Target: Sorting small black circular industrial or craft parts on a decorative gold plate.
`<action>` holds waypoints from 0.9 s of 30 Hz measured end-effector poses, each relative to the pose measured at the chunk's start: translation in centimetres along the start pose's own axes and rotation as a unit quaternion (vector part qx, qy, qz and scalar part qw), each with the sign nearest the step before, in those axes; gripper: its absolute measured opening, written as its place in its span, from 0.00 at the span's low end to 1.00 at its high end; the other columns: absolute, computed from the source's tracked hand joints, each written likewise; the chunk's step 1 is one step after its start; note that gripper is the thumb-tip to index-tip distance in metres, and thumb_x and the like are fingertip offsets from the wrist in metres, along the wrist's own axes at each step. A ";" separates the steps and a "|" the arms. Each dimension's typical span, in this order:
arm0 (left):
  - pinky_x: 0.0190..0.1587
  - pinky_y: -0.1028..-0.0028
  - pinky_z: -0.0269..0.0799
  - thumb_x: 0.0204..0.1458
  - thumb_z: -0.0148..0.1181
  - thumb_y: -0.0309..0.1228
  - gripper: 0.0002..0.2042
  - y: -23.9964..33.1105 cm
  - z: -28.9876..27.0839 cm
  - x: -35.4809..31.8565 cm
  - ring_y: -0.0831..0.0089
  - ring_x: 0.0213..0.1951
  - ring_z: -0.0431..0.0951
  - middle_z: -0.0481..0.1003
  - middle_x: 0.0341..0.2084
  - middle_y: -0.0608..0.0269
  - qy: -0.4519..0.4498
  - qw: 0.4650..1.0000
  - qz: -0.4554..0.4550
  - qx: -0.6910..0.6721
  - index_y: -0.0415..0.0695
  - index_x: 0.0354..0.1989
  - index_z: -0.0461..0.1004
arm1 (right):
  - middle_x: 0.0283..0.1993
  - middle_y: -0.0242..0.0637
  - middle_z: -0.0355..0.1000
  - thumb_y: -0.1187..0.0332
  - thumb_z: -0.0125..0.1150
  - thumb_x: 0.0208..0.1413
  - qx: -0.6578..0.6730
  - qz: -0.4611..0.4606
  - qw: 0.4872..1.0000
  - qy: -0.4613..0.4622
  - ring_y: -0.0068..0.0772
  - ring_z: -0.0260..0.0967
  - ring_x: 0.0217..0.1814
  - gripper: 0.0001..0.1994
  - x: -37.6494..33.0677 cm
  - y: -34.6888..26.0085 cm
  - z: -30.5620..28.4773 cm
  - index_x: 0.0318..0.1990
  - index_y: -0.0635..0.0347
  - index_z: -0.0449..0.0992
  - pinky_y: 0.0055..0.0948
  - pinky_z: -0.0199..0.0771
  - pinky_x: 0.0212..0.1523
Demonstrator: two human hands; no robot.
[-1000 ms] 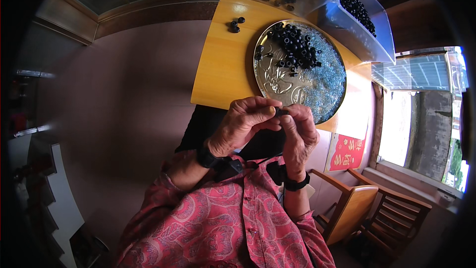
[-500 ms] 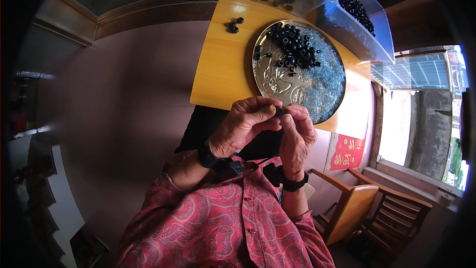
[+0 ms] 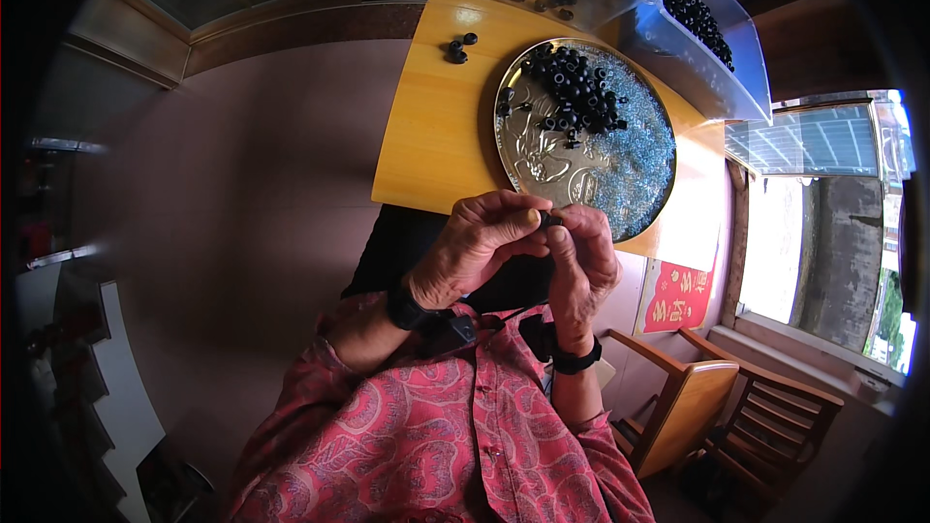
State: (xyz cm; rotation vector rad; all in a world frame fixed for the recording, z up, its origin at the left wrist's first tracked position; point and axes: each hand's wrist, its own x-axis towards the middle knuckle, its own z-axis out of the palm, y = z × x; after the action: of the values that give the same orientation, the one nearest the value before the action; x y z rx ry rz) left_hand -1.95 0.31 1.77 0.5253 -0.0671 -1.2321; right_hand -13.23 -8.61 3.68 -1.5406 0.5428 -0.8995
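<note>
Just off the table's near edge, my left hand point(image 3: 481, 240) and my right hand point(image 3: 583, 254) meet fingertip to fingertip. Between them they pinch a small black round part point(image 3: 549, 220), mostly covered by the fingers. Beyond my hands lies a round metal tray point(image 3: 528, 157) with an embossed pattern. On it a pile of small black ring-shaped parts point(image 3: 578, 87) spreads over the upper middle. Many tiny clear bluish pieces point(image 3: 639, 160) cover its right side.
The tray rests on a yellow wooden table point(image 3: 426, 136), with several loose black parts point(image 3: 458, 50) at its left. Clear plastic bins point(image 3: 693, 29) holding more black parts stand at the back. A wooden chair point(image 3: 693, 407) is at lower right, below a window.
The fingers of my right hand have shifted slightly at the pinch, and a little more of the black part shows. The tray and table things stay where they were.
</note>
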 end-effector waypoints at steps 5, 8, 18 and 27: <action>0.43 0.72 0.81 0.55 0.60 0.23 0.10 -0.2 -0.3 0.0 0.72 0.39 0.81 0.78 0.41 0.58 -0.010 1.000 0.003 -0.006 0.39 0.46 0.77 | 0.40 0.37 0.71 0.80 0.63 0.53 -0.052 -0.034 0.998 0.001 0.27 0.68 0.43 0.07 0.0 -0.4 0.1 0.40 0.67 0.76 0.23 0.69 0.45; 0.42 0.72 0.81 0.55 0.61 0.23 0.10 -0.3 -0.4 0.1 0.71 0.38 0.81 0.79 0.40 0.58 -0.012 1.000 0.001 -0.004 0.38 0.45 0.77 | 0.40 0.38 0.71 0.80 0.63 0.53 -0.059 -0.040 0.997 0.003 0.28 0.69 0.43 0.07 0.1 -0.4 0.0 0.40 0.67 0.76 0.24 0.69 0.44; 0.39 0.76 0.81 0.57 0.60 0.27 0.11 -0.4 -0.5 -0.1 0.74 0.32 0.81 0.79 0.33 0.61 0.027 0.996 0.016 0.080 0.39 0.47 0.76 | 0.38 0.38 0.71 0.80 0.65 0.50 -0.125 -0.034 0.992 -0.012 0.28 0.70 0.40 0.07 0.1 0.4 -0.4 0.38 0.65 0.77 0.23 0.69 0.40; 0.43 0.75 0.80 0.59 0.57 0.29 0.13 -0.3 -0.1 -0.4 0.75 0.35 0.81 0.80 0.35 0.59 0.061 0.971 0.049 0.227 0.36 0.50 0.75 | 0.38 0.39 0.72 0.80 0.65 0.48 -0.229 -0.088 0.968 -0.052 0.34 0.73 0.37 0.09 0.2 0.3 -0.7 0.38 0.62 0.76 0.27 0.72 0.35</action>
State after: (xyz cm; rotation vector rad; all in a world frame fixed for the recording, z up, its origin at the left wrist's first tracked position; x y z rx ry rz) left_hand -2.36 0.66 1.63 0.9834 -0.2727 -1.0855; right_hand -13.64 -9.26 3.39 -2.0697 0.5716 -0.8573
